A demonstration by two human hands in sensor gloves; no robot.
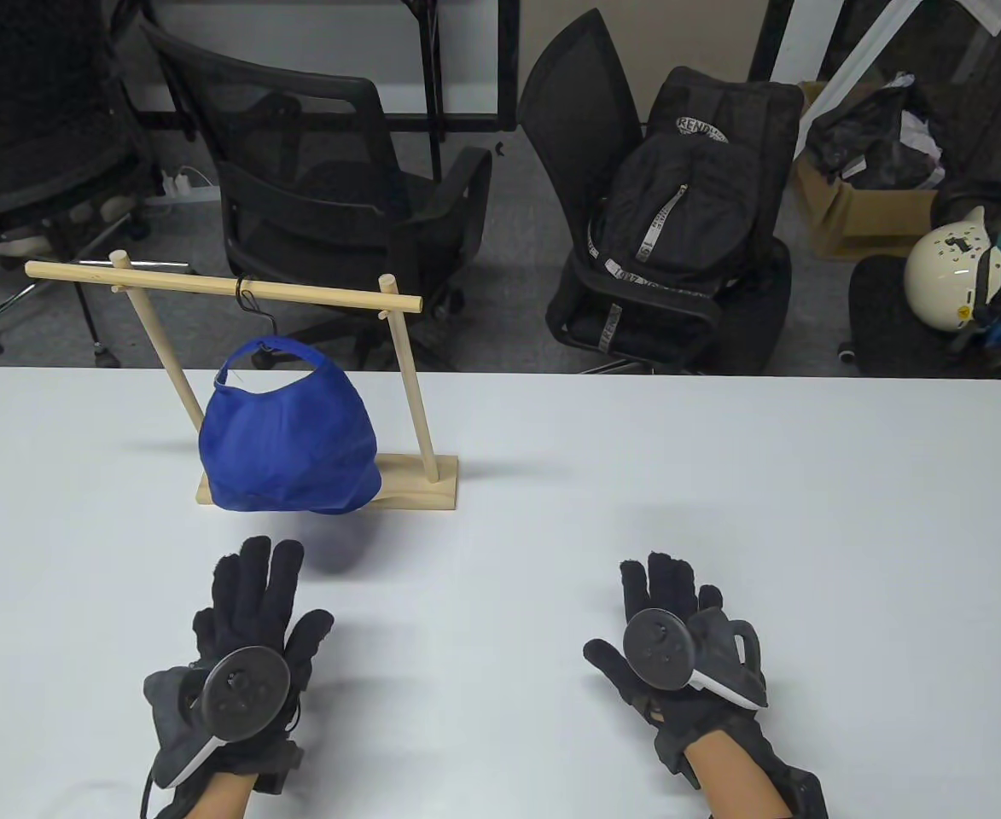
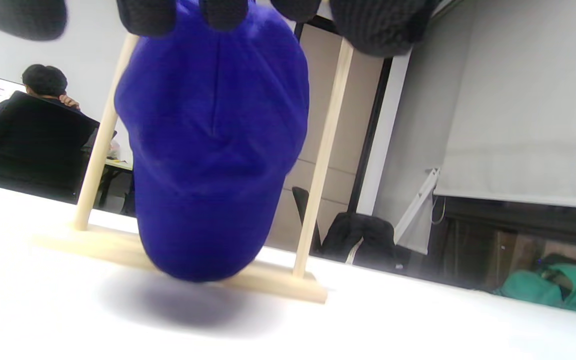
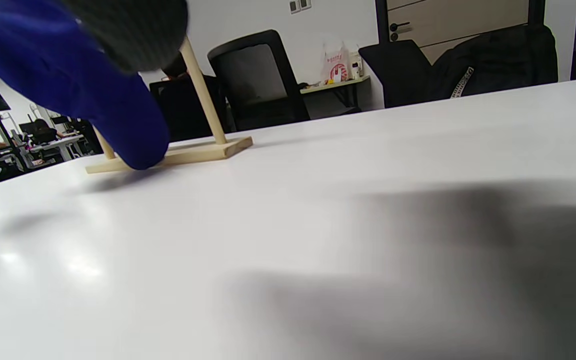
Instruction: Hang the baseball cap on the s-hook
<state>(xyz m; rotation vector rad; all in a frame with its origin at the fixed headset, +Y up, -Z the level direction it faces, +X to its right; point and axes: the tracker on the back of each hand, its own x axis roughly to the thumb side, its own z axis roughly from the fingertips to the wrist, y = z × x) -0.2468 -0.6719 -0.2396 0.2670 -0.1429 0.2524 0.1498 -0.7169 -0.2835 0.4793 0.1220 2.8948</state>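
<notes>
Cap (image 1: 288,426) hangs from the hook (image 1: 248,299) — just beyond the left hand (image 1: 240,636); both hands, right (image 1: 679,644) included, lie flat on the bench (image 1: 722,478), fingers spread, holding nothing.

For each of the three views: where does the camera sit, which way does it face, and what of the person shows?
Table view: high, looking down at the table; left hand and right hand flat, cap on the hook.
Left wrist view: low, facing the cap; fingertips on top.
Right wrist view: low, facing the rack; one finger.
All share cap and rack.
</notes>
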